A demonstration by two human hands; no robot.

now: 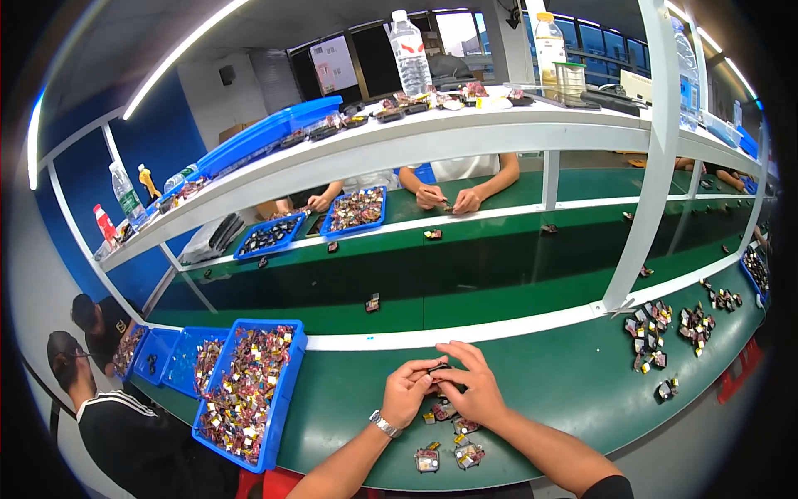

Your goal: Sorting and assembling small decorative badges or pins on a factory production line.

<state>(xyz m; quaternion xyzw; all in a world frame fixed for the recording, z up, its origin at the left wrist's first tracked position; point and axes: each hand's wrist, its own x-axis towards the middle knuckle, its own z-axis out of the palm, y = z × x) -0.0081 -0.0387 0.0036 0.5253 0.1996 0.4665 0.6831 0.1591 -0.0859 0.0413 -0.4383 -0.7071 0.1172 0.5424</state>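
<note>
My left hand (406, 394), with a metal watch on its wrist, and my right hand (474, 389) meet above the green bench. Between their fingertips they grip a small black electronic part (438, 368), largely covered by the fingers. Just below my hands lie several small wired electronic assemblies (468, 454), with white and yellow pieces and reddish wires. To the left of my left hand stands a blue tray (291, 366) heaped with similar wired parts.
More blue trays (177, 359) stand at far left, beside two people (116, 416). Clusters of assemblies (648, 333) lie at right. Beyond a white rail (391, 339), a dark green belt (499, 258) carries scattered parts. A white shelf (499, 137) with bottles spans overhead; another person's hands (449, 200) work opposite.
</note>
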